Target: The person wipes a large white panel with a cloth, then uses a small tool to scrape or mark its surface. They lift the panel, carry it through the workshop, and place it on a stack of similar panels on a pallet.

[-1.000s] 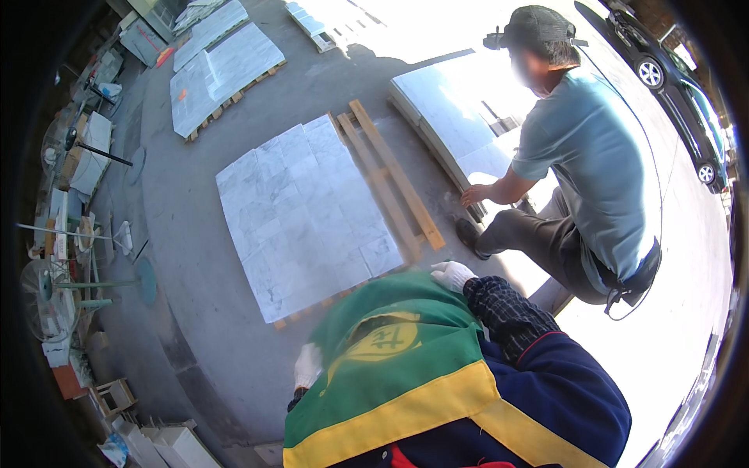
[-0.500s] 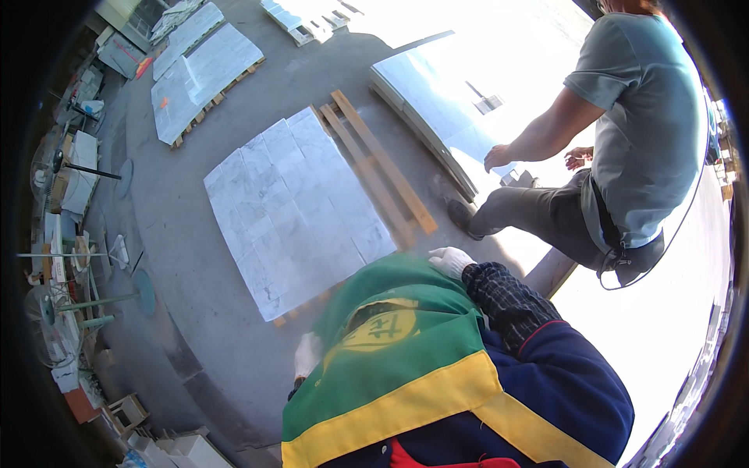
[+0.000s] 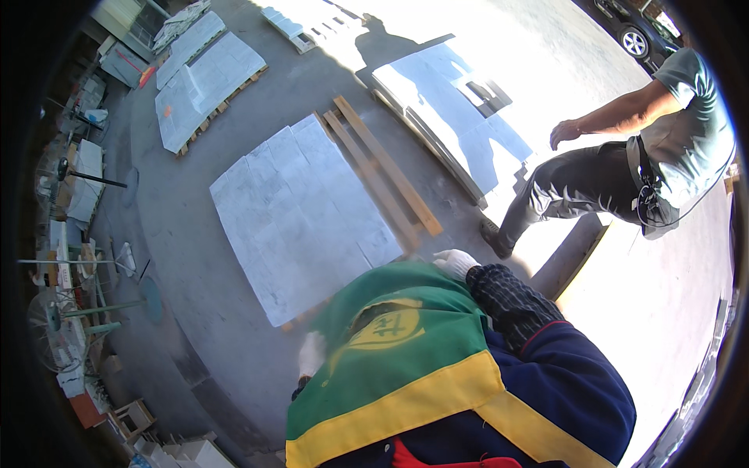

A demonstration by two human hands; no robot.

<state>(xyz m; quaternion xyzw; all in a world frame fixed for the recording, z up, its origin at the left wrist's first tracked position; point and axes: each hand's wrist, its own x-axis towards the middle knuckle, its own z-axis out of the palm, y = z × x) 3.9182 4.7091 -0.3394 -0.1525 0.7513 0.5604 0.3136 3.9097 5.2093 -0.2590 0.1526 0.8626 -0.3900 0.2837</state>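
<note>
My left hand (image 3: 312,355), in a white glove, hangs by the left edge of my green apron (image 3: 437,347) with its yellow border. It is blurred and the apron partly covers it, so its fingers do not show clearly. My right hand (image 3: 455,264), also white-gloved, is at the apron's upper right edge. Its fingertips point down and are hidden, and no held thing can be made out. Just ahead of me, pale grey-veined stone slabs (image 3: 304,210) lie side by side on a wooden pallet (image 3: 394,171), whose bare beams stick out on the right.
Another person (image 3: 671,148) stands at the right, beside a second slab-covered pallet (image 3: 437,101). More slabs (image 3: 207,82) lie on pallets at the far left. Stands and a fan (image 3: 51,316) line the left side. A dark car (image 3: 636,39) is at the far right.
The other person has moved right, away from the second pallet, and now stands farther off. My hands stay nearly where they were, and the view has shifted slightly.
</note>
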